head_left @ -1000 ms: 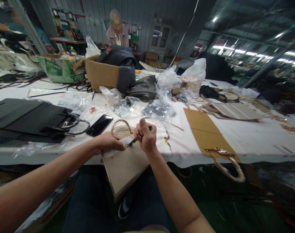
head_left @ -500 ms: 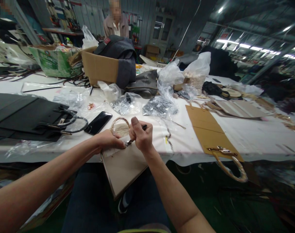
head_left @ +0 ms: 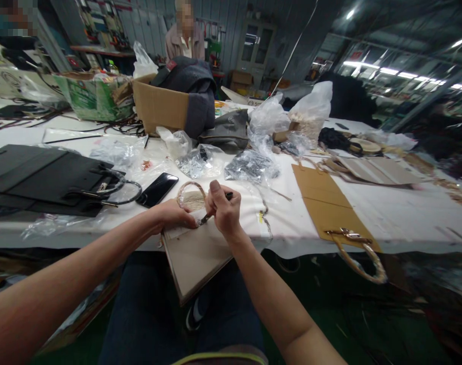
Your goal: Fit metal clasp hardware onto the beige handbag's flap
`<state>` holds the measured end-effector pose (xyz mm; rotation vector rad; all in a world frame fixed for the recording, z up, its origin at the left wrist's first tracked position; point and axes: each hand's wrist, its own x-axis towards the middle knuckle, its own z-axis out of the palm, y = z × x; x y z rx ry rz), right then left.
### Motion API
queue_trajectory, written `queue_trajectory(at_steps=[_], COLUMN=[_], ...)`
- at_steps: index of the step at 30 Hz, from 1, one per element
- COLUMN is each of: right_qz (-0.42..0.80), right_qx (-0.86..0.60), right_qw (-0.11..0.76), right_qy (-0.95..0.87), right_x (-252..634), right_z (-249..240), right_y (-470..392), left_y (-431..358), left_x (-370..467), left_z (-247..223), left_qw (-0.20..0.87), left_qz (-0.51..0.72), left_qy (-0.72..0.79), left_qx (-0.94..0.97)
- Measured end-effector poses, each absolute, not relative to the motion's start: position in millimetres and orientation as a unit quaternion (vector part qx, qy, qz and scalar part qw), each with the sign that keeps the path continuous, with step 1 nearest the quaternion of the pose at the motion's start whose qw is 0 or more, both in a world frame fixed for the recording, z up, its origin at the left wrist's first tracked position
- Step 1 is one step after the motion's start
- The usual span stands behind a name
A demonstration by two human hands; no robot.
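A beige bag panel [head_left: 196, 256] hangs tilted over the table's front edge, above my lap. My left hand [head_left: 176, 214] grips its upper edge, thumb on top near a small metal fitting. Wrapped round a dark-handled tool [head_left: 205, 219], my right hand [head_left: 225, 205] holds the tool's tip against that fitting, thumb up. A round wrapped handle [head_left: 192, 183] rises between the hands, with a coil of pale cord [head_left: 193, 201] seen through it. The fitting's details are too small to tell.
A black phone [head_left: 157, 190] and black bag pieces [head_left: 44, 180] lie left. Plastic bags of parts [head_left: 249, 166] sit beyond my hands. A mustard panel [head_left: 322, 203] lies right, its handle over the edge. Behind stand a cardboard box [head_left: 160, 106] and a person [head_left: 185, 43].
The whole view has shifted slightly. Both hands keep their holds on the panel and the tool, with hardly any movement between them.
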<state>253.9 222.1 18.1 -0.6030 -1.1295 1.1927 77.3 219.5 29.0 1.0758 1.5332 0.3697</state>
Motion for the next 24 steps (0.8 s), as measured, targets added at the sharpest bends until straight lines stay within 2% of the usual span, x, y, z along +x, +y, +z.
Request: queue_trajectory(at_steps=[4, 11, 24], right_qz=[0.528, 0.503, 0.502], right_qx=[-0.248, -0.25, -0.273], right_qw=[0.672, 0.685, 0.64], right_qy=[-0.456, -0.463, -0.514], right_x=[262, 266, 245], right_z=[24, 27, 19], right_y=[212, 207, 218], left_y=[218, 216, 216], left_x=[75, 73, 73], left_z=[27, 30, 26], left_qw=[0.557, 0.581, 0.594], left_qz=[0.161, 0.159, 0.176], left_qy=[0.66, 0.644, 0.624], left_qx=[0.477, 0.472, 0.477])
